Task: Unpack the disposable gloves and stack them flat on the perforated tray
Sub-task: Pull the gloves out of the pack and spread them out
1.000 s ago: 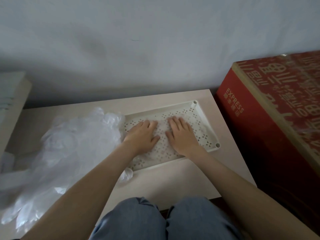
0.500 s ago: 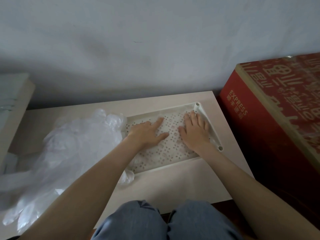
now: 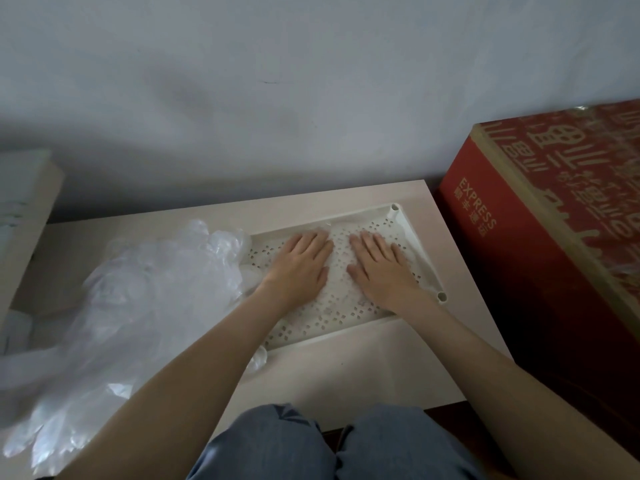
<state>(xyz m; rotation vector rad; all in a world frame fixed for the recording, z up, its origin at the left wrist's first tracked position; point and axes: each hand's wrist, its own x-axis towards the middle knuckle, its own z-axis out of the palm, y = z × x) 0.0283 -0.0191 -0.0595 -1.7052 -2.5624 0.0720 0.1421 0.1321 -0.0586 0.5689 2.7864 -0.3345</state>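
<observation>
Clear plastic film lies under two flat hands on a cream perforated tray, seen from above.

Both the left hand [image 3: 301, 261] and the right hand [image 3: 381, 268] lie palm down with straight fingers, side by side, pressing a thin glove [image 3: 340, 258] onto the floor of the perforated tray [image 3: 332, 333]. The glove is so sheer that the tray's holes show through it, and its outline is hard to trace. The left forearm hides the tray's near left corner. The tray sits on the right half of a pale worktop [image 3: 346, 375]. A loose heap of gloves [image 3: 149, 289] touches its left end and spreads away blurred, cut off at the left edge. A pale object [image 3: 20, 209] at far left is too cropped to identify. A red carton [image 3: 519, 254] printed "EXPRESS" stands just beside the worktop on the right, partly out of view. Knees in blue jeans [image 3: 277, 445] fill the bottom edge.
</observation>
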